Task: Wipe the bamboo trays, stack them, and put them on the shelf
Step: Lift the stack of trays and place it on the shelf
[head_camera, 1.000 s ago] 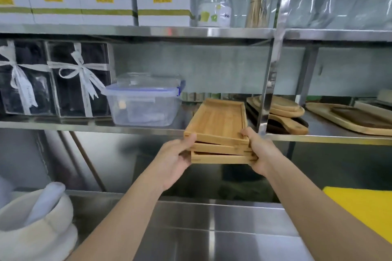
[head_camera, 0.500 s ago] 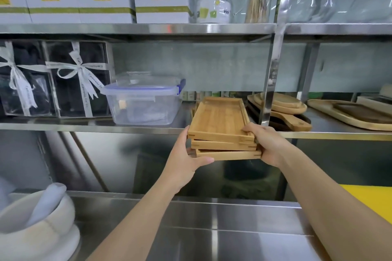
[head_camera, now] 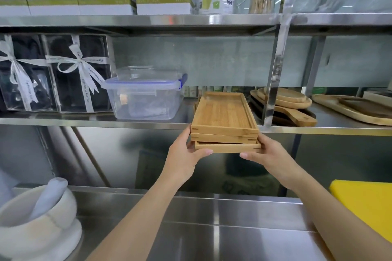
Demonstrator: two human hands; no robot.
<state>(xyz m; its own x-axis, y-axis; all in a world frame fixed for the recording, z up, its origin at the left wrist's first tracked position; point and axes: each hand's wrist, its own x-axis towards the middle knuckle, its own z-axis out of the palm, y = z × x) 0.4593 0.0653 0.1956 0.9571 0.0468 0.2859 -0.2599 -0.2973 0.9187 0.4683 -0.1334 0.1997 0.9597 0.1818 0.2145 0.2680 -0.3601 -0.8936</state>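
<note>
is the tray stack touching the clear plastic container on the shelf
Apart. The head view shows bare steel shelf between the tray stack and the clear plastic container.

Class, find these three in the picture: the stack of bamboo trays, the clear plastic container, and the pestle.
stack of bamboo trays [head_camera: 223, 115]: head view, floor of top tray.
clear plastic container [head_camera: 144, 101]: head view, front wall.
pestle [head_camera: 49, 196]: head view, shaft above the mortar.

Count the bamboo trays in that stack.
3, stacked at the middle shelf edge: top tray, middle tray, bottom tray, gripped by the left hand and right hand.
</note>
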